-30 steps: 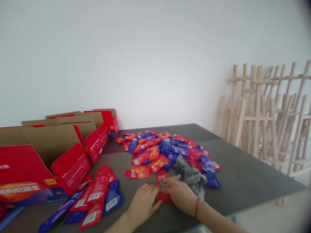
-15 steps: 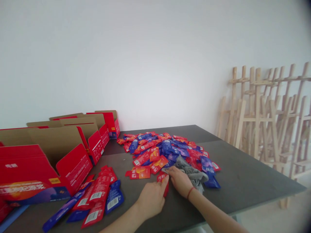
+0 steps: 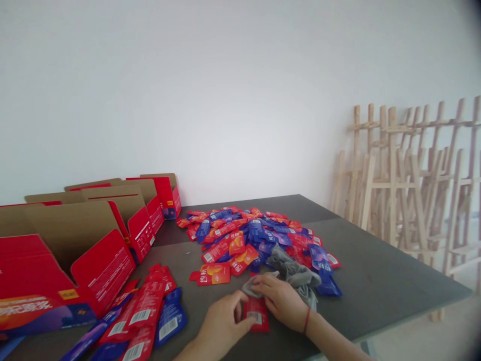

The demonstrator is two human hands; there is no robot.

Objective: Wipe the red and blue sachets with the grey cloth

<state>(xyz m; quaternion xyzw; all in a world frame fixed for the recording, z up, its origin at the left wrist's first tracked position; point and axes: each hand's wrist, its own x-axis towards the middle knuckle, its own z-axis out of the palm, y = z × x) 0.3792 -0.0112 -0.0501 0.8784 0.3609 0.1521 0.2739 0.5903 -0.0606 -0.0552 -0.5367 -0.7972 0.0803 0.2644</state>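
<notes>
A red pouch (image 3: 256, 315) lies on the dark table near its front edge, barcode side up. My left hand (image 3: 224, 323) is closed at the pouch's left edge, with the thumb and index finger curled onto it. On the pouch's upper end my right hand (image 3: 280, 300) presses a bunched grey cloth (image 3: 295, 269), its fingers together over the cloth's left corner. The rest of the cloth trails to the right. Behind both hands spreads a heap of red and blue pouches (image 3: 246, 233). A single red-orange pouch (image 3: 214, 274) lies at the heap's near left.
Open red cartons (image 3: 101, 268) with brown insides stand in a row along the left. In front of them lies a small pile of red and blue pouches (image 3: 145, 306). Wooden easels (image 3: 393, 185) lean against the white wall beyond the table's right edge.
The red pouch between my hands was front side up and now shows its barcode side. My right hand has brought the cloth's corner down onto it. The view has shifted slightly.
</notes>
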